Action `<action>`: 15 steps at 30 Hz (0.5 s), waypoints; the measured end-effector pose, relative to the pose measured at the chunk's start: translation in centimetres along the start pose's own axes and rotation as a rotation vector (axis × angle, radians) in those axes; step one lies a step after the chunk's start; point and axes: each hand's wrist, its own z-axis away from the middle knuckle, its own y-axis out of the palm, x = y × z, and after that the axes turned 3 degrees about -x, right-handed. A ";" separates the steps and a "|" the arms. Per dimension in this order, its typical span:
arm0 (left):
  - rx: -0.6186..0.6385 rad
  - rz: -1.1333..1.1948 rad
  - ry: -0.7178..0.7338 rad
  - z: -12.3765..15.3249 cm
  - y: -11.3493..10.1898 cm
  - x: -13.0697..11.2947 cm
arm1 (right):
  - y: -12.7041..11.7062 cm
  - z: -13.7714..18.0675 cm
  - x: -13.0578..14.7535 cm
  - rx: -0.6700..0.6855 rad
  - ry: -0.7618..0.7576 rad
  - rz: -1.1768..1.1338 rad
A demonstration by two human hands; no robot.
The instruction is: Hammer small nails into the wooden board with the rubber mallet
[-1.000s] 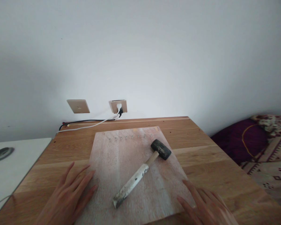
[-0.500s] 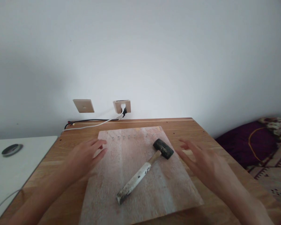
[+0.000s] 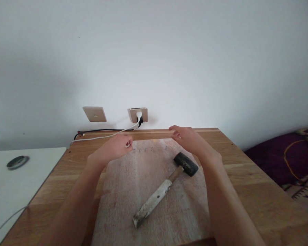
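A wooden board [image 3: 118,191] lies on the table, with several small nails [image 3: 145,149] standing in a row along its far edge. Over the left end of that row is my left hand [image 3: 115,147], its thumb and fingertips curled together in a pinch. Whatever may be between them is hidden. My right hand [image 3: 191,139] hovers above the board's far right corner, with fingers bent but apart and nothing visible in them. Between my forearms a mallet [image 3: 159,194] rests diagonally on the board, black head [image 3: 186,164] at the upper right; neither hand touches it.
Behind the wooden table [image 3: 246,191] stands a white wall with a socket [image 3: 143,114], a plug and cables [image 3: 102,137]. To the left is a white surface [image 3: 41,171] bearing a dark round piece [image 3: 17,162]. Purple cloth [image 3: 274,160] lies at right.
Both hands have moved forward and inward, from beside the board to its far edge. My left fingers have closed into a pinch. The mallet stays on the board; the view has shifted slightly.
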 end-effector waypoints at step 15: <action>0.113 -0.055 -0.043 0.3 0.3 -0.7 | 1.8 0.2 -0.8 0.127 -0.036 0.009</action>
